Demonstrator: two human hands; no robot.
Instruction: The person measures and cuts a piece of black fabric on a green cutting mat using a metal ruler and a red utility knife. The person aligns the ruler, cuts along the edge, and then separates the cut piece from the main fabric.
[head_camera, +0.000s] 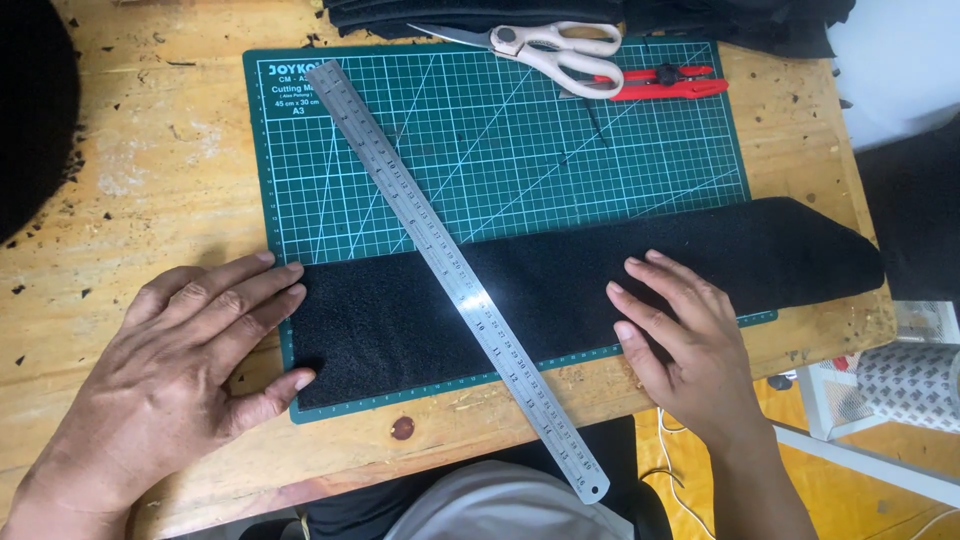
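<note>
Two hands flat and open on black fabric strip (560, 290) along cutting mat's (500, 150) near edge: left hand (170, 370) pressing left end, right hand (680, 335) right of diagonal steel ruler (455, 270). Best smoothed outward, wrinkle-free, before squaring ruler. Scissors (555, 48) at tabletop's (130, 180) far edge.

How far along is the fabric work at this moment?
Done: black fabric strip laid flat across the green cutting mat. In hand: left hand and right hand press its ends, steel ruler lying diagonally over it. Left: scissors untouched; no cut visible.
</note>
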